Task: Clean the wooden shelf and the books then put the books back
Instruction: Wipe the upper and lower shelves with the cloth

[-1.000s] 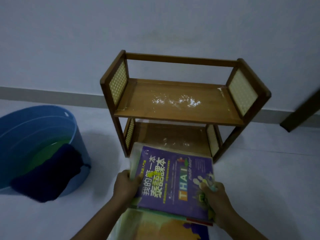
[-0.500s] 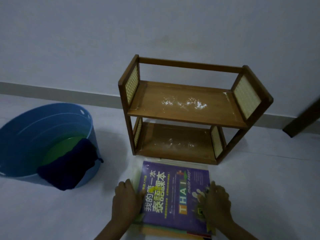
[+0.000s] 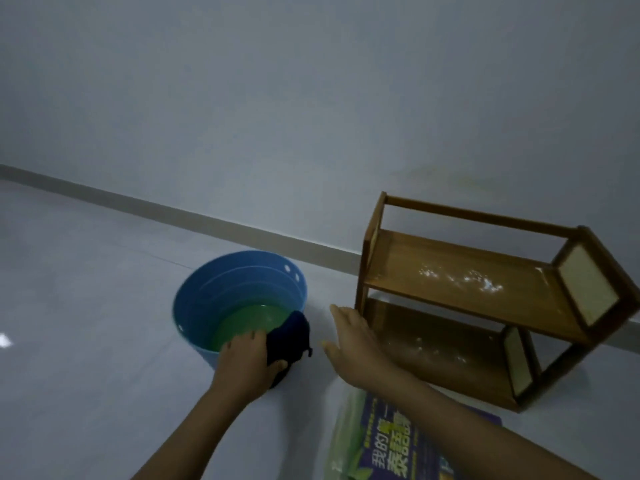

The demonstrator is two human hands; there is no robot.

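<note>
A dark cloth (image 3: 289,341), draped over the near rim of a blue tub (image 3: 239,289), was grasped by the left hand (image 3: 247,363), fingers laid on the inner side and thumb pressed on the outer. The right hand (image 3: 353,336) was held released, palm down and fingers spread, in the air between the tub and the shelf (image 3: 485,303), nothing being gripped. Greenish water (image 3: 242,323) was seen in the tub's bottom. The shelf was stood on the floor (image 3: 86,306) against the wall (image 3: 311,98), just right of the tub, both tiers bare of books and dusted with white powder (image 3: 464,280). The books (image 3: 388,441) were left stacked flat on the floor before the shelf's lower tier, at the frame's bottom edge, partly covered by the right forearm.
</note>
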